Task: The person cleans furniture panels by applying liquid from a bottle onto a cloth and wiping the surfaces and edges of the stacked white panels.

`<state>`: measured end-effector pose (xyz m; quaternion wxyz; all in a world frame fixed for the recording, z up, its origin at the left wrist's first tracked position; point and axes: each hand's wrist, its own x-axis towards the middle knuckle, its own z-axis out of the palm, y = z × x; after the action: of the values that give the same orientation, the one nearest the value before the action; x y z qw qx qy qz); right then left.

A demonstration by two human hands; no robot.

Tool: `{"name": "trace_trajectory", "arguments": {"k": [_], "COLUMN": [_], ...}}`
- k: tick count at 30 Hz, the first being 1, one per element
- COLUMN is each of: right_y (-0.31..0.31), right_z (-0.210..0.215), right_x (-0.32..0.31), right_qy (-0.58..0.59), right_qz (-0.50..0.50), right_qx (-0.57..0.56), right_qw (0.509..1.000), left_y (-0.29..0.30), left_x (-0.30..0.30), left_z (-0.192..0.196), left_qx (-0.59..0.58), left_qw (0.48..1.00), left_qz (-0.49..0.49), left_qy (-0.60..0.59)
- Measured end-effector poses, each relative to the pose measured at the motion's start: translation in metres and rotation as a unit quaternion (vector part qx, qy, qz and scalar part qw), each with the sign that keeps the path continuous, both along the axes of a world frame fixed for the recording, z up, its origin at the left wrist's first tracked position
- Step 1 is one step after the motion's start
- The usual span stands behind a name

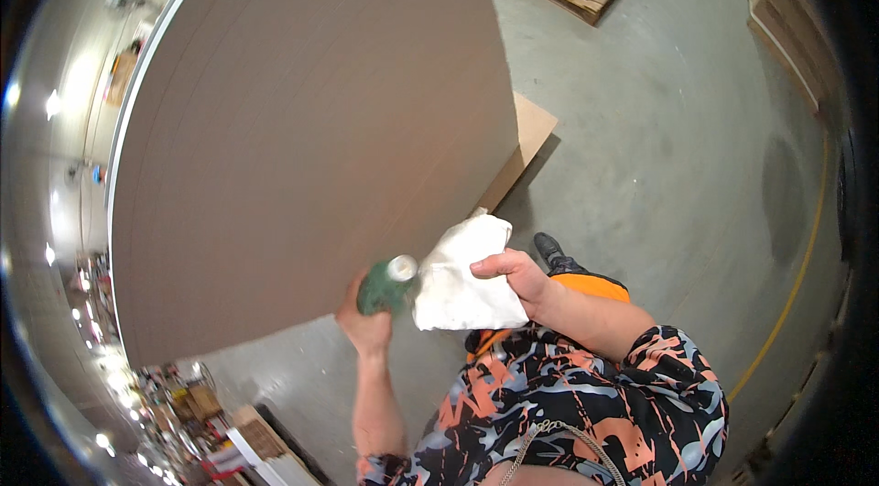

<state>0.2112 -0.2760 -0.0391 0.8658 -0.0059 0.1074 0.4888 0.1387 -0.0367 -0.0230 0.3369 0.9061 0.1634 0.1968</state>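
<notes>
Grey floor stretches beside a large brown panel; the left hand grips a green bottle — slightly blurred, white-topped — near the panel's lower edge; the right hand pinches a white cloth, thumb uppermost, between the hands, just beside the bottle.

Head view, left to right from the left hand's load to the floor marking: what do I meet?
Blurred green object with a round white end in the left hand → folded white cloth in the right hand → yellow floor line.
</notes>
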Motion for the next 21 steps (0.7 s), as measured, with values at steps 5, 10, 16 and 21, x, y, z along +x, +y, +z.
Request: {"name": "trace_trajectory", "arguments": {"k": [5, 10, 16, 21], "right_y": [-0.019, 0.058, 0.106, 0.060], "right_z": [-0.038, -0.089, -0.111, -0.120], "right_x": [0.067, 0.157, 0.260, 0.310], "right_qy": [-0.017, -0.261, -0.286, -0.152], "right_qz": [-0.165, -0.295, -0.373, -0.531], "right_qx": [-0.045, -0.414, -0.507, -0.562], "right_qw": [0.985, 0.821, 0.722, 0.615], "left_y": [-0.036, -0.080, -0.101, -0.109], "left_x": [-0.029, -0.050, -0.040, -0.043], "left_z": [-0.053, -0.052, -0.021, -0.020], "left_qx": [-0.320, -0.369, -0.278, -0.289], "left_qw": [0.931, 0.901, 0.917, 0.907], "left_qz": [0.164, 0.199, 0.239, 0.267], "left_qy": [0.064, 0.111, 0.160, 0.149]}}
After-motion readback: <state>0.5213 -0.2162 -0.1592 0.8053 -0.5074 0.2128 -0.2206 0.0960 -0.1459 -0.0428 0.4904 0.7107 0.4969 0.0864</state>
